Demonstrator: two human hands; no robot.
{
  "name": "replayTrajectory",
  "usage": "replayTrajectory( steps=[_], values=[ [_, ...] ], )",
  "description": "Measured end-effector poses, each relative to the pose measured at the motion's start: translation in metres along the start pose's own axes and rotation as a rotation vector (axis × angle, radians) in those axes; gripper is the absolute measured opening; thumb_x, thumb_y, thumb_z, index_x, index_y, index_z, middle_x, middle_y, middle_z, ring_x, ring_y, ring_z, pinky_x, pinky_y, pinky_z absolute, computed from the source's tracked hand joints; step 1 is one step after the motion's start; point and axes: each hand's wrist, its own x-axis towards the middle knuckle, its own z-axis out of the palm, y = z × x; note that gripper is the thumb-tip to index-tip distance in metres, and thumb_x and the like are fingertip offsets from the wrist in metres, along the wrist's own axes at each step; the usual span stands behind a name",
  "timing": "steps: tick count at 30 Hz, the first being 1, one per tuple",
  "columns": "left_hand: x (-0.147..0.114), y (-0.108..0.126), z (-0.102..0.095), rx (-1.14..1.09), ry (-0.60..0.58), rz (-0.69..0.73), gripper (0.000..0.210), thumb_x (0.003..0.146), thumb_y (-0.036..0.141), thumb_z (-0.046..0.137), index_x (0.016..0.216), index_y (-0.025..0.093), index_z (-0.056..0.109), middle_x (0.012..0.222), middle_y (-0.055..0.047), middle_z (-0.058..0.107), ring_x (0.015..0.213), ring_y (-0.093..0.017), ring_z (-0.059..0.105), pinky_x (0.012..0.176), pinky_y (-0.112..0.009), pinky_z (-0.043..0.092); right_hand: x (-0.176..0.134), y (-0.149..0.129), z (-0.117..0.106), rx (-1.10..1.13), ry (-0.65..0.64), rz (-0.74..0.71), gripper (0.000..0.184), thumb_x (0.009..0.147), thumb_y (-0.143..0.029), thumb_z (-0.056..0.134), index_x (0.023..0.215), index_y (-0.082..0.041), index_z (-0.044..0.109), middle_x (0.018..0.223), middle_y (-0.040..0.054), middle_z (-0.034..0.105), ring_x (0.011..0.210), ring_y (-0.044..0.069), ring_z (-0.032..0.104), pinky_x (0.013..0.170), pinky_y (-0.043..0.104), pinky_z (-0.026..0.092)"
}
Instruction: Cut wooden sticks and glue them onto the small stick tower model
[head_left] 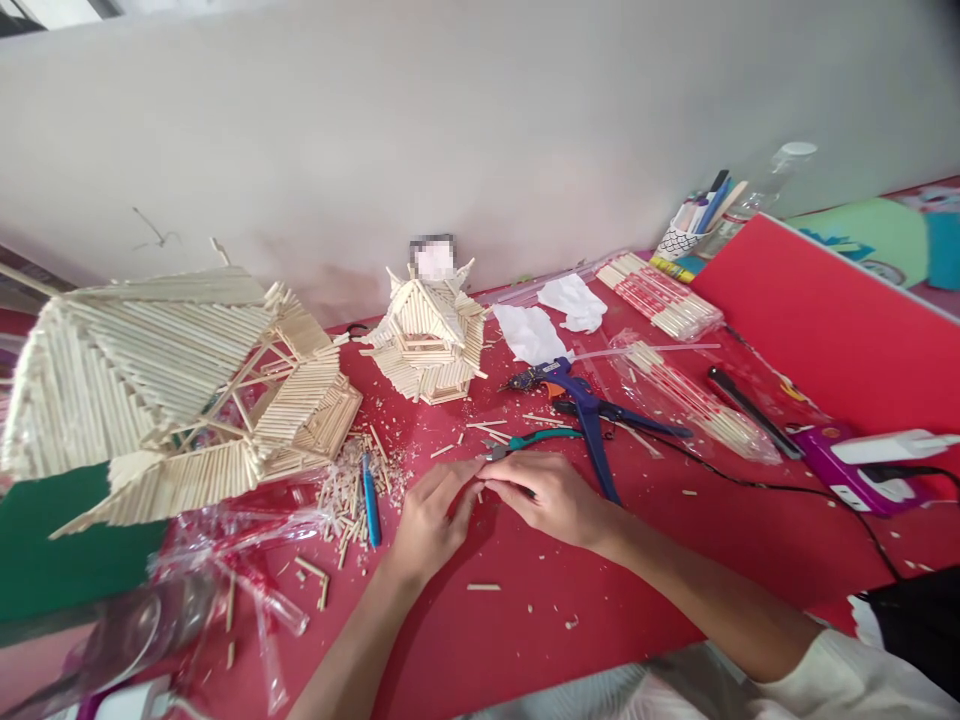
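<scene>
Just on the near side of the green-handled pliers, a person's left hand and right hand, equally close, pinch a tiny stick piece, its long axis hidden, while a blue glue gun crowds the pliers' handle end and a pavilion model stands beyond them.

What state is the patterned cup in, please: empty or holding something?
Holding something: pens and a pale stick rise out of the patterned cup.

Diffuse, moderate light covers the counter, with soft shadow beside the left hand. Plastic wrappers show glare. Frame edges stretched; lower left blurred; one central patch pixelated.
</scene>
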Motion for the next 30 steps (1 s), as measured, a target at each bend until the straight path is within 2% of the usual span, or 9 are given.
replayTrajectory(
  steps=[6, 9, 12, 14, 16, 19, 24, 27, 30],
  values=[
    [0.002, -0.007, -0.003, 0.056, 0.011, 0.044, 0.027, 0.098, 0.017, 0.059, 0.122, 0.022, 0.070, 0.101, -0.007, 0.079, 0.088, -0.016, 0.076, 0.080, -0.027, 0.062, -0.002, -0.003, 0.001, -0.001, -0.168, 0.064, 0.027, 0.102, -0.017, 0.050, 0.126, -0.023, 0.061, 0.112, 0.0059, 0.077, 0.098, 0.019, 0.074, 0.086, 0.032, 0.058],
    [0.002, -0.013, -0.005, 0.108, 0.007, 0.053, 0.027, 0.100, 0.015, 0.055, 0.122, 0.021, 0.070, 0.096, -0.006, 0.079, 0.083, -0.015, 0.076, 0.076, -0.026, 0.061, -0.002, 0.001, -0.007, -0.061, -0.145, 0.045, 0.028, 0.102, -0.019, 0.050, 0.128, -0.022, 0.058, 0.111, 0.0065, 0.077, 0.096, 0.019, 0.074, 0.084, 0.031, 0.058],
    [0.002, -0.016, -0.009, 0.171, 0.040, 0.075, 0.025, 0.098, 0.012, 0.056, 0.117, 0.021, 0.069, 0.090, -0.005, 0.079, 0.080, -0.014, 0.074, 0.075, -0.024, 0.059, 0.001, 0.014, -0.034, -0.168, -0.019, 0.099, 0.019, 0.102, -0.024, 0.051, 0.118, -0.020, 0.061, 0.099, 0.0055, 0.077, 0.081, 0.016, 0.073, 0.073, 0.028, 0.056],
    [0.004, -0.017, -0.014, 0.228, 0.048, 0.098, 0.025, 0.096, 0.009, 0.058, 0.116, 0.022, 0.068, 0.091, -0.004, 0.078, 0.080, -0.014, 0.074, 0.077, -0.025, 0.058, 0.005, 0.028, -0.059, -0.307, 0.040, 0.247, 0.016, 0.102, -0.029, 0.051, 0.110, -0.020, 0.062, 0.091, 0.0053, 0.075, 0.072, 0.016, 0.070, 0.064, 0.027, 0.051],
    [0.006, -0.017, -0.020, 0.299, 0.012, 0.129, 0.028, 0.096, 0.007, 0.056, 0.116, 0.022, 0.067, 0.094, -0.004, 0.078, 0.083, -0.015, 0.074, 0.081, -0.026, 0.058, 0.010, 0.043, -0.083, -0.527, 0.024, 0.395, 0.021, 0.101, -0.039, 0.054, 0.103, -0.019, 0.062, 0.088, 0.0073, 0.074, 0.074, 0.020, 0.069, 0.061, 0.029, 0.047],
    [0.014, -0.020, -0.024, 0.388, -0.094, 0.182, 0.033, 0.096, 0.005, 0.051, 0.120, 0.022, 0.066, 0.100, -0.007, 0.078, 0.090, -0.018, 0.074, 0.085, -0.028, 0.058, 0.021, 0.066, -0.106, -0.772, -0.101, 0.535, 0.038, 0.100, -0.055, 0.052, 0.098, -0.018, 0.063, 0.086, 0.0110, 0.074, 0.081, 0.027, 0.070, 0.063, 0.032, 0.043],
    [0.041, -0.030, -0.013, 0.514, -0.216, 0.293, 0.038, 0.093, 0.002, 0.047, 0.125, 0.018, 0.061, 0.102, -0.011, 0.075, 0.091, -0.021, 0.073, 0.082, -0.029, 0.059, 0.036, 0.094, -0.107, -0.916, -0.305, 0.642, 0.052, 0.097, -0.065, 0.049, 0.082, -0.018, 0.065, 0.076, 0.0123, 0.073, 0.073, 0.028, 0.070, 0.061, 0.033, 0.040],
    [0.055, -0.039, -0.003, 0.590, -0.269, 0.314, 0.038, 0.092, 0.000, 0.046, 0.123, 0.016, 0.060, 0.100, -0.011, 0.074, 0.090, -0.022, 0.071, 0.078, -0.030, 0.058, 0.036, 0.104, -0.105, -0.882, -0.290, 0.655, 0.049, 0.096, -0.064, 0.051, 0.086, -0.019, 0.066, 0.079, 0.0111, 0.075, 0.073, 0.027, 0.070, 0.061, 0.032, 0.039],
    [0.059, -0.049, 0.002, 0.602, -0.239, 0.296, 0.037, 0.092, 0.000, 0.047, 0.123, 0.015, 0.061, 0.101, -0.012, 0.074, 0.091, -0.024, 0.071, 0.078, -0.031, 0.057, 0.033, 0.106, -0.106, -0.838, -0.268, 0.658, 0.046, 0.095, -0.063, 0.054, 0.086, -0.020, 0.066, 0.079, 0.0101, 0.075, 0.074, 0.027, 0.070, 0.061, 0.032, 0.039]
  ],
)
